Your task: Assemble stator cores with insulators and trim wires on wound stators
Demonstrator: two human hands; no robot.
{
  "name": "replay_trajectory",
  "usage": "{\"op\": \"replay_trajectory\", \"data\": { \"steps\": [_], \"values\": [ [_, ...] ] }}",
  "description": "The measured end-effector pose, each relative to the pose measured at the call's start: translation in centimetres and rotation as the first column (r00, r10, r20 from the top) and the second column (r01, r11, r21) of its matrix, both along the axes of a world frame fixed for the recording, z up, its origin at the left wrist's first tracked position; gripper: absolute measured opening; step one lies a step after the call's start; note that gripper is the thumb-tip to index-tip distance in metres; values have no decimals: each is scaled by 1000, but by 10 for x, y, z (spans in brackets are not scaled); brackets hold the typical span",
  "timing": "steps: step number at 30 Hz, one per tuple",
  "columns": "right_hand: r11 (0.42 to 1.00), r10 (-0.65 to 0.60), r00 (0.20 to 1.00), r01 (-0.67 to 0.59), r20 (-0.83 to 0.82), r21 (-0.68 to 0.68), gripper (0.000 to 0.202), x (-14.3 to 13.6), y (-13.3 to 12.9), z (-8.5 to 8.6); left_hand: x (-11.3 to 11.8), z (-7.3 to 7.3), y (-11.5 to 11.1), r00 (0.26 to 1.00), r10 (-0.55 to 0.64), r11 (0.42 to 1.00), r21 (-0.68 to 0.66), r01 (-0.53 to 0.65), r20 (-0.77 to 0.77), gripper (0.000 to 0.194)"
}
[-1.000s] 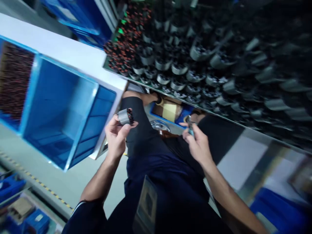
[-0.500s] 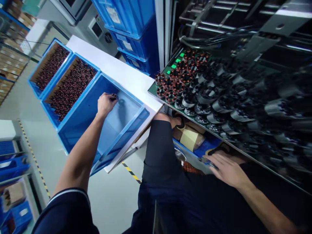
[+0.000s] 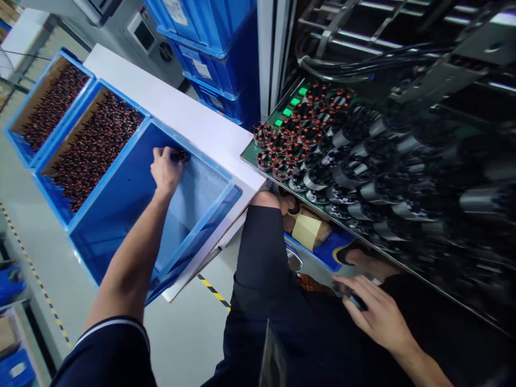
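Head view shows my hands apart: my left hand [image 3: 165,171] holds a dark part [image 3: 179,155] inside the bin [image 3: 207,188], and my right hand [image 3: 381,312] grips a tool [image 3: 357,301] by my lap [image 3: 310,333], maybe so it's handy.

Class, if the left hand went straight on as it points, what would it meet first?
Likely the far wall of the blue bin, beyond the left hand and the dark part it holds; depth is unclear, though.

dark part [image 3: 179,156] partly hidden by left hand [image 3: 165,172], blurred tool [image 3: 357,300] in right hand [image 3: 381,316], crates [image 3: 213,29] cropped at top
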State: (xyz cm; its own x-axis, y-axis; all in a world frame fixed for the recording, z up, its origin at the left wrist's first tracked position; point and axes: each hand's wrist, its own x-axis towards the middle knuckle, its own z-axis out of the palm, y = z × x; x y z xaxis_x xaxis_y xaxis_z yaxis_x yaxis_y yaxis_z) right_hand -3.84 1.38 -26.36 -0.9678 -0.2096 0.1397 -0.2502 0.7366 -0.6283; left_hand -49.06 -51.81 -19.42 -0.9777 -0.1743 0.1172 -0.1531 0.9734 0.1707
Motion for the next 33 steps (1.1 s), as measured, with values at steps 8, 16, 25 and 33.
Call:
{"op": "replay_trajectory", "data": {
  "steps": [8,16,25,33],
  "values": [
    [919,-322,942,334,90,-208,22,23,-44,32,48,110,77,889,-311,923,114,367,-337,21],
    [931,-228,969,244,92,-270,33,45,-60,51,13,88,199,680,-714,686,-30,727,165,51],
    [842,-404,908,415,107,-344,23,88,-71,57,-26,73,207,623,-767,641,137,755,154,23],
    [745,-451,869,491,202,-452,20,81,-69,68,-4,132,204,688,-667,561,414,716,-286,54]
  ]
}}
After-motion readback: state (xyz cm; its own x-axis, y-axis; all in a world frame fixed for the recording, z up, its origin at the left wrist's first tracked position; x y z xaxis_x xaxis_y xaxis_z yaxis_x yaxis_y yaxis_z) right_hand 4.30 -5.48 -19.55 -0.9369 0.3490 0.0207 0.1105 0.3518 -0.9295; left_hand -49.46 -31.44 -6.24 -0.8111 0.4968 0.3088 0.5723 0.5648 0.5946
